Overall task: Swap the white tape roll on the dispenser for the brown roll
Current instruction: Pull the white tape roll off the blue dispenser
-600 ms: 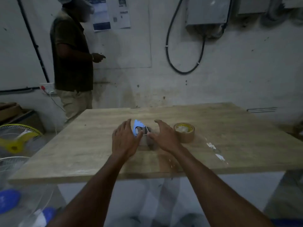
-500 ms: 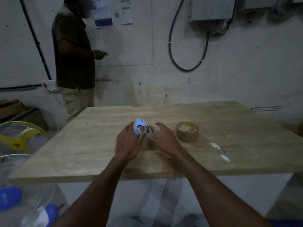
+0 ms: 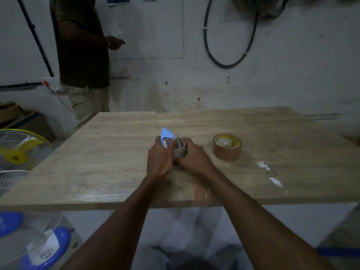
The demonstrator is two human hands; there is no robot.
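Both bare forearms reach forward over the pale wooden table [image 3: 116, 156], hands meeting near its middle. The left hand [image 3: 160, 162] wraps its fingers around the blue plastic tape dispenser [image 3: 165, 135], whose pointed end rises above the knuckles. The right hand [image 3: 193, 156] curls closed on the pale tape roll [image 3: 180, 151] seated in it. The brown tape roll with yellow-printed core [image 3: 227, 146] lies flat just right of the hands, untouched.
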